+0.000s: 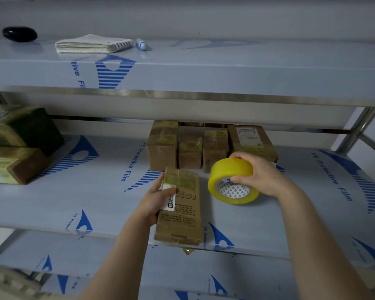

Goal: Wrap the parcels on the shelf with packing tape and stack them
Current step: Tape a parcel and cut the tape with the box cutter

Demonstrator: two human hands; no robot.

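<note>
Left hand [155, 201] clamps the flat parcel [179, 210]; right hand [261, 173] grips the tape roll [233, 180]. Keep thumb beside the tape end; pull taut.

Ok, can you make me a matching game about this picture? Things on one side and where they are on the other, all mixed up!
Things
1. yellow tape roll
2. flat brown parcel
3. notebook
4. two stacked parcels

Places
A. on the top shelf
B. held by the left hand
C. far left of the middle shelf
D. held by the right hand

Pairs: 1-D, 2-B, 3-A, 4-C
</note>
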